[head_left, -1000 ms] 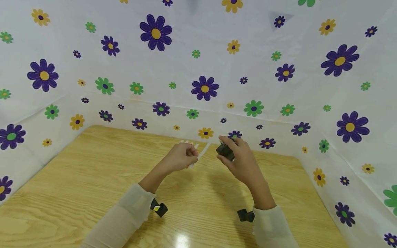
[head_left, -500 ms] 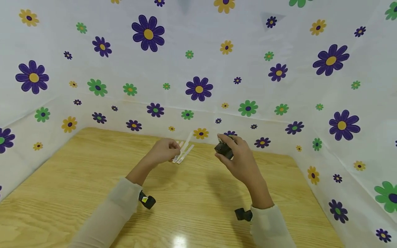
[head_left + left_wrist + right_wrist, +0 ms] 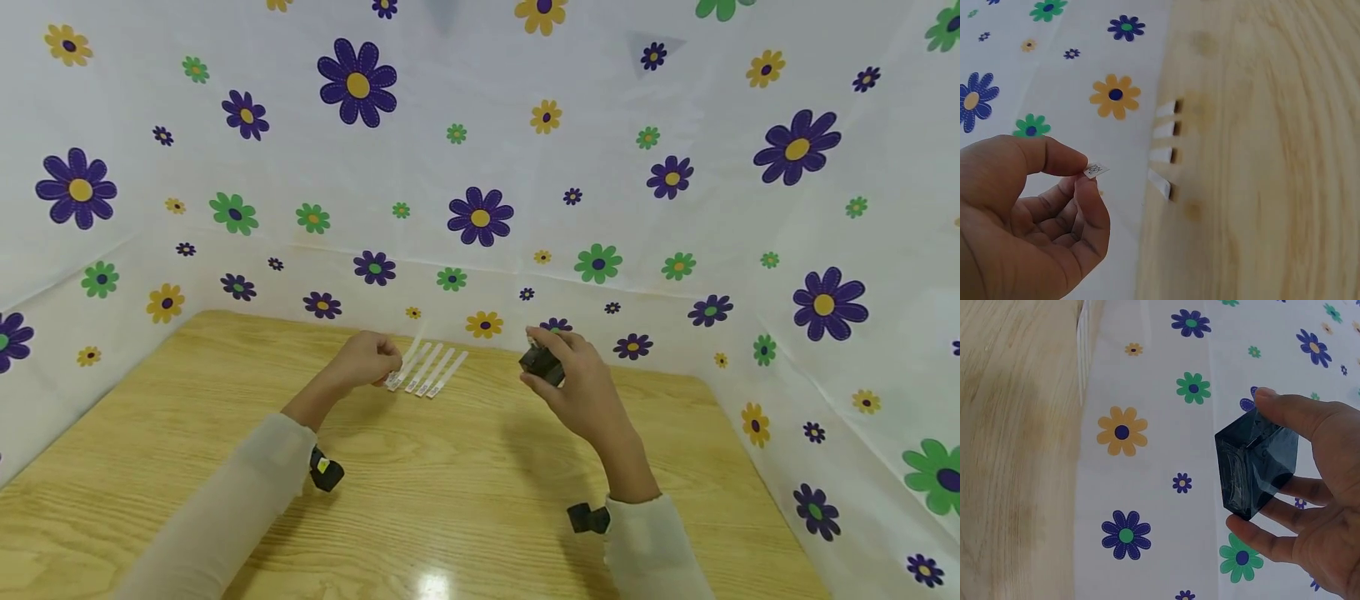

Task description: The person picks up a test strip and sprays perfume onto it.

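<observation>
My left hand [image 3: 363,360] pinches a white paper test strip [image 3: 1097,169] by its printed end, between thumb and index finger. The other fingers curl in beneath, seen in the left wrist view. Several like paper strips [image 3: 447,375] lie in a slanted row on the table, right beside this hand. My right hand [image 3: 581,383] holds a dark, see-through glass perfume bottle [image 3: 1254,465] above the table's back right part. Its thumb lies on one side of the bottle and the fingers on the other, with the thick glass base turned to the right wrist camera.
The wooden table [image 3: 465,500] ends at a white cloth backdrop [image 3: 420,158] with printed flowers, which also closes off both sides. Black wrist devices [image 3: 326,471] hang below each sleeve.
My left hand has moved left with its strip, from over the right end of the row to the left end, so more strips show. My right hand keeps its hold on the bottle.
</observation>
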{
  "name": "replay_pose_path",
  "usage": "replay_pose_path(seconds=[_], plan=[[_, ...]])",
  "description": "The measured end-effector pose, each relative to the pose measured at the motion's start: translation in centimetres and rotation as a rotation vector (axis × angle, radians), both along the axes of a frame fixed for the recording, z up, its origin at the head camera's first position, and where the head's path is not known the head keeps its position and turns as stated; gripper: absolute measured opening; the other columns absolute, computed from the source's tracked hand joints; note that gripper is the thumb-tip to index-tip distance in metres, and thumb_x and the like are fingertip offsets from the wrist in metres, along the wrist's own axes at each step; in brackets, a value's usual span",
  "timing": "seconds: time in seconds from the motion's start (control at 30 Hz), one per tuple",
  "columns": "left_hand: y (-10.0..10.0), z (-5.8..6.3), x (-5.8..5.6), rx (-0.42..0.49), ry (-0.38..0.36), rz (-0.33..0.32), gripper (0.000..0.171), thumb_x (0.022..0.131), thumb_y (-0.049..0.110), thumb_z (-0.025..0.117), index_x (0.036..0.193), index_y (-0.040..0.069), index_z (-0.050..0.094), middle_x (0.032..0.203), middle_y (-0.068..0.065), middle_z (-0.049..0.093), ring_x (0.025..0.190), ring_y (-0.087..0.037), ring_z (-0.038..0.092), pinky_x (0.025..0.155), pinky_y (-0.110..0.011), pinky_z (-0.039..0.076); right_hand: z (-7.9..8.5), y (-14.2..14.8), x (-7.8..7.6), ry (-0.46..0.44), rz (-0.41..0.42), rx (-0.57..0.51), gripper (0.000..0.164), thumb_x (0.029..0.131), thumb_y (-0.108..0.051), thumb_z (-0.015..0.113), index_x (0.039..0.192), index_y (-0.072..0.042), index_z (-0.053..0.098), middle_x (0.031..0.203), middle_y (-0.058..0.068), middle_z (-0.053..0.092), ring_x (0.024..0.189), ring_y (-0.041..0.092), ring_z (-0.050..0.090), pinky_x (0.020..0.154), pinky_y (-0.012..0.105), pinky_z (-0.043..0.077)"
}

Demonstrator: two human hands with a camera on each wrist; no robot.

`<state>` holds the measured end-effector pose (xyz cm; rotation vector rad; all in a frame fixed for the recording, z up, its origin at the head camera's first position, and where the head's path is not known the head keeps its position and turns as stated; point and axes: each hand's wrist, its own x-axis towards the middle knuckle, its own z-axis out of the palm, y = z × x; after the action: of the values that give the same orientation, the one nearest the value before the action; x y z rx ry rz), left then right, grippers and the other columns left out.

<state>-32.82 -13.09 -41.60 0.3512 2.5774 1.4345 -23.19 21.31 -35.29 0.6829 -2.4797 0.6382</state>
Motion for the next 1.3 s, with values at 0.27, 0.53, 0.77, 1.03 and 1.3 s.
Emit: replay_pose_path(seconds=[0.27, 0.53, 0.77, 1.03, 1.3], plan=[[-1.0, -1.3, -1.4, -0.061, -0.038, -0.004, 0.021, 0.093, 0.01, 0.057, 0.102, -0.005, 0.069, 0.063, -0.001, 0.054, 0.059, -0.014, 0.047, 0.063, -0.029, 0.045, -0.8, 0.3, -0.6, -0.029, 0.042, -0.023, 0.062, 0.088, -0.019, 0.083, 0.145, -0.015, 0.057, 0.128, 0.02, 0.061, 0.109, 0.037, 0.063, 0.083, 0.048, 0.059], [-1.5, -1.8, -2.4, -0.139, -0.044, -0.018, 0.015, 0.089, 0.007, 0.058, 0.079, 0.002, 0.068, 0.058, -0.001, 0.054, 0.056, -0.014, 0.047, 0.058, -0.027, 0.04, -1.7, 0.6, -1.2, -0.088, 0.071, -0.058, 0.062, 0.087, -0.018, 0.084, 0.143, -0.012, 0.058, 0.13, 0.014, 0.064, 0.112, 0.031, 0.064, 0.09, 0.049, 0.057], [-1.6, -2.6, -3.2, -0.163, -0.079, -0.056, 0.031, 0.088, 0.004, 0.056, 0.059, 0.013, 0.054, 0.053, 0.001, 0.049, 0.05, -0.013, 0.039, 0.053, -0.027, 0.035, -2.6, 1.0, -1.8, -0.15, 0.054, -0.05, 0.061, 0.088, -0.02, 0.083, 0.144, -0.013, 0.057, 0.137, 0.015, 0.061, 0.123, 0.034, 0.061, 0.097, 0.05, 0.053], [-1.6, -2.4, -3.6, -0.215, -0.064, -0.075, 0.03, 0.086, 0.004, 0.055, 0.057, 0.014, 0.052, 0.053, 0.001, 0.049, 0.049, -0.012, 0.039, 0.05, -0.026, 0.033, -3.1, 1.0, -2.4, -0.254, 0.023, -0.034, 0.062, 0.087, -0.022, 0.084, 0.142, -0.016, 0.058, 0.134, 0.013, 0.064, 0.117, 0.034, 0.062, 0.094, 0.051, 0.054], [-1.6, -2.4, -3.7, -0.225, -0.066, -0.097, 0.036, 0.088, 0.002, 0.054, 0.055, 0.015, 0.048, 0.05, 0.002, 0.044, 0.045, -0.011, 0.032, 0.048, -0.026, 0.031, -4.1, 0.9, -3.8, -0.36, 0.046, -0.057, 0.062, 0.086, -0.02, 0.085, 0.141, -0.018, 0.058, 0.136, 0.013, 0.064, 0.12, 0.036, 0.063, 0.097, 0.053, 0.053]])
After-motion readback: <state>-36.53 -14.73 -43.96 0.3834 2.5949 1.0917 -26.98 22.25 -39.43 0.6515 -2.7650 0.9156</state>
